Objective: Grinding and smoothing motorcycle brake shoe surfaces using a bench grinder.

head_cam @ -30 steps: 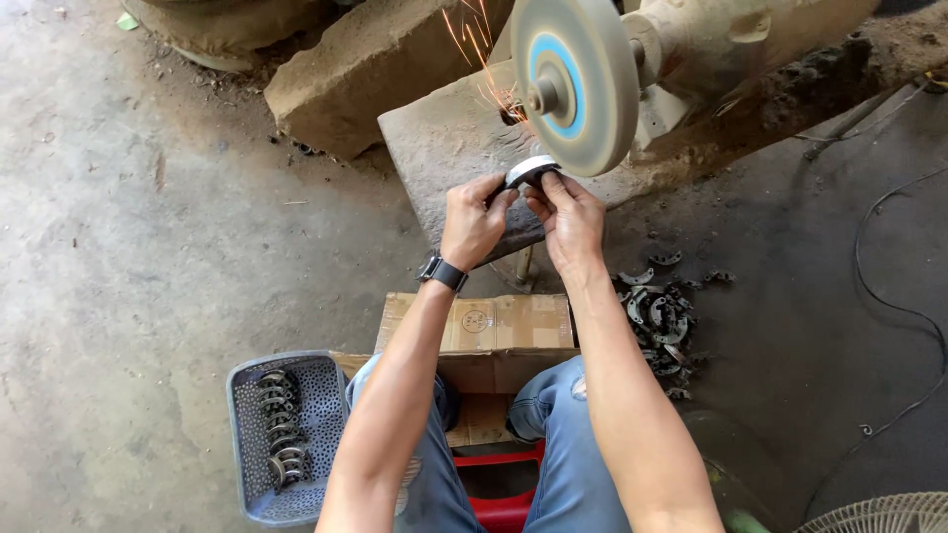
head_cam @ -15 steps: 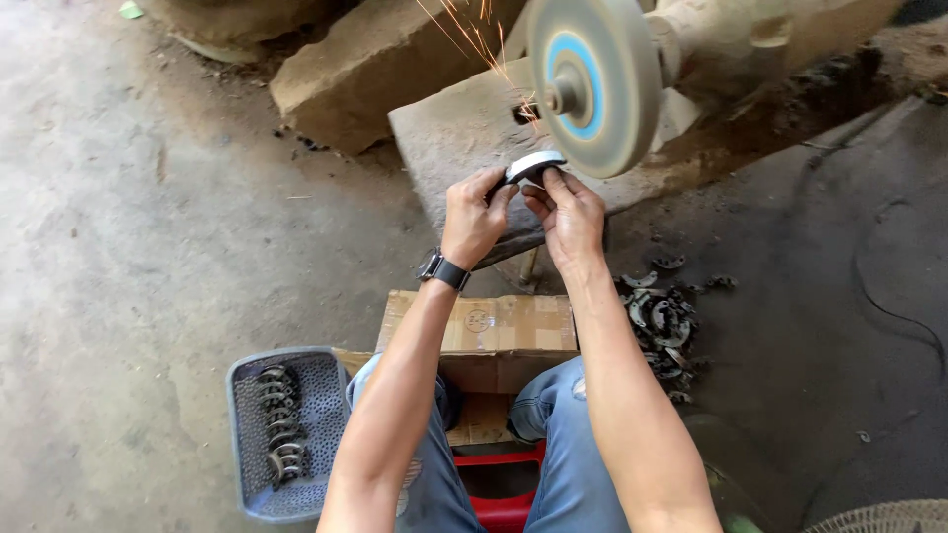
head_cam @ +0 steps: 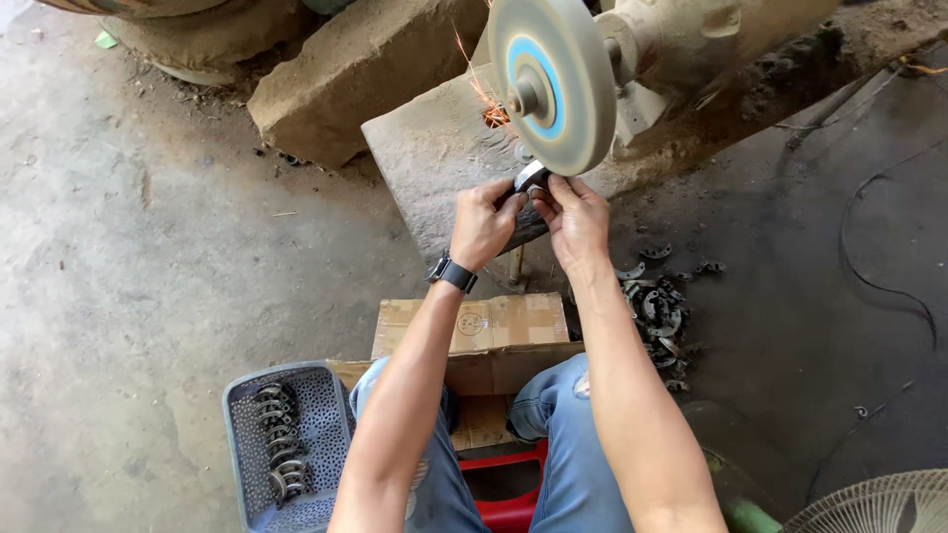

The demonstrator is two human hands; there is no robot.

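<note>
My left hand (head_cam: 484, 223) and my right hand (head_cam: 576, 219) together grip a small curved metal piece (head_cam: 531, 177) and press it against the lower rim of a spinning grey grinding wheel (head_cam: 553, 81) with a blue centre. Orange sparks (head_cam: 491, 109) fly off to the left of the wheel. A dark watch (head_cam: 453, 273) sits on my left wrist. The wheel is mounted on a motor (head_cam: 691, 39) that rests on a stone block (head_cam: 434, 158).
A grey perforated basket (head_cam: 247, 444) with several curved metal pieces stands at lower left. A cardboard box (head_cam: 474, 331) lies in front of my knees. A heap of dark metal pieces (head_cam: 662, 306) lies right of it. A fan grille (head_cam: 879, 508) shows at lower right, cables (head_cam: 869, 247) on the floor.
The view has shifted slightly; both hands keep holding the metal piece at the wheel's rim. The sparks now fly lower and more to the left.
</note>
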